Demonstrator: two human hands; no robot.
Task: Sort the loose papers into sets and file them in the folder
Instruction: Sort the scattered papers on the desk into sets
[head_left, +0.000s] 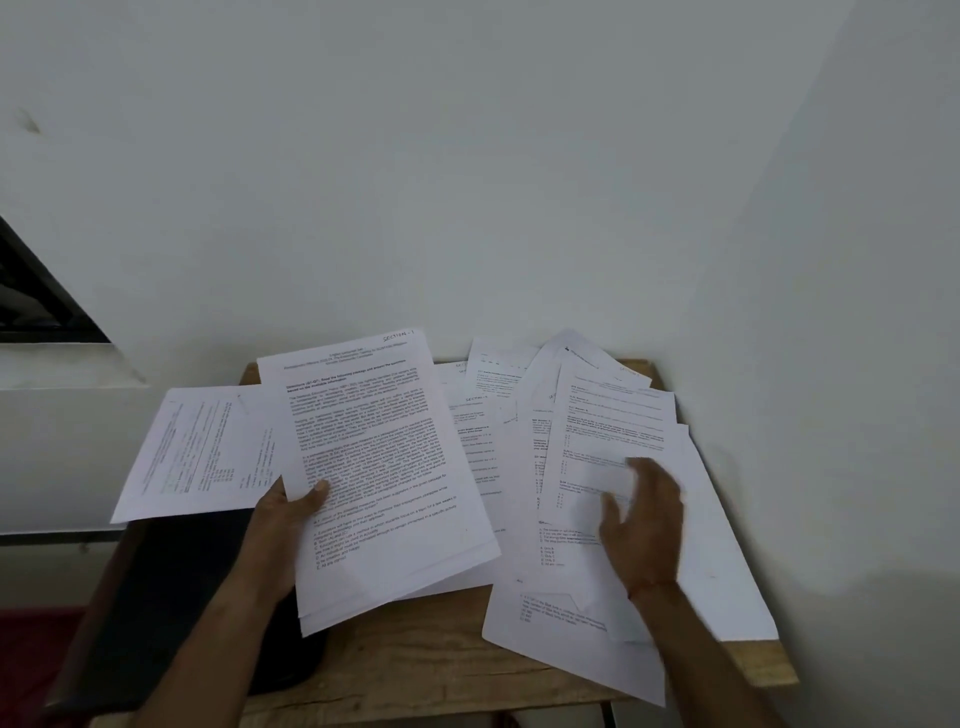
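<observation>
A set (384, 467) is gripped by the left hand (291, 514); loose papers (597, 415) are spread just beneath the relaxed, empty right hand (641, 514).

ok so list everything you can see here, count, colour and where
stack: one, several sheets, white with print, held up over the table's left half
loose papers: many, overlapping, count unclear, white with print, spread over the table's right half
side sheets: about two, white with print, left of the stack
folder: one, black, front left, under the left arm
table: one, light wood, against the wall
wall: white, behind the table
window: one, dark, far left
left hand: grips the stack's left edge, thumb on top
right hand: blurred, fingers loose, over the loose papers; red thread at the wrist
</observation>
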